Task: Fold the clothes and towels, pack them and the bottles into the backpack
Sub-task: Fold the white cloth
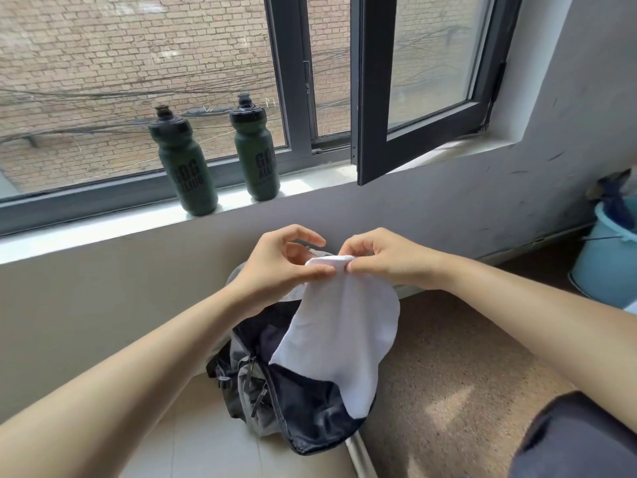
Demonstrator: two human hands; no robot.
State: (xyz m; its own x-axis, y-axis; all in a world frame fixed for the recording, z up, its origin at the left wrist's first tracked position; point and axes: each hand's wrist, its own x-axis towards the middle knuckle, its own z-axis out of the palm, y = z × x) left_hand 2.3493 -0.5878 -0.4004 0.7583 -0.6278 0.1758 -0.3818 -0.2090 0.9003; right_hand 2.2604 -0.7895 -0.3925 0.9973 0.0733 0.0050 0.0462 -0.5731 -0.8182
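Here, left hand: thumb and forefinger pinch the top hem of the white terry towel.
Right hand: pinches the same hem, just beside the left.
Towel: hangs from both pinches, its lower end draped over the open mouth of the grey and navy fabric backpack.
Backpack: on the near floor, beside the wall.
Bottles: dark green plastic, black caps; left bottle and right bottle upright, apart, on the far white windowsill.
Bucket: light blue plastic bucket, far right.
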